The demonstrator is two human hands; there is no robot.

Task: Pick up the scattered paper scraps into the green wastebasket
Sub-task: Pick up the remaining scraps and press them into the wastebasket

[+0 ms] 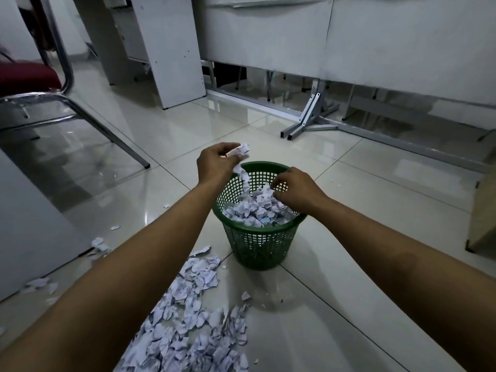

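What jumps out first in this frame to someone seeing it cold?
The green wastebasket at centre, already well filled with paper. Both hands hover over it: the left hand pinches scraps that trail down toward the rim, and the right hand has curled fingers above the fill. Next, the large heap of paper scraps on the tiled floor in front of the basket.

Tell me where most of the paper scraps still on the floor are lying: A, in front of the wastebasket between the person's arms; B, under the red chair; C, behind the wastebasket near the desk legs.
A: the big pile of paper scraps lies on the tiles in front of the green wastebasket, between the forearms.
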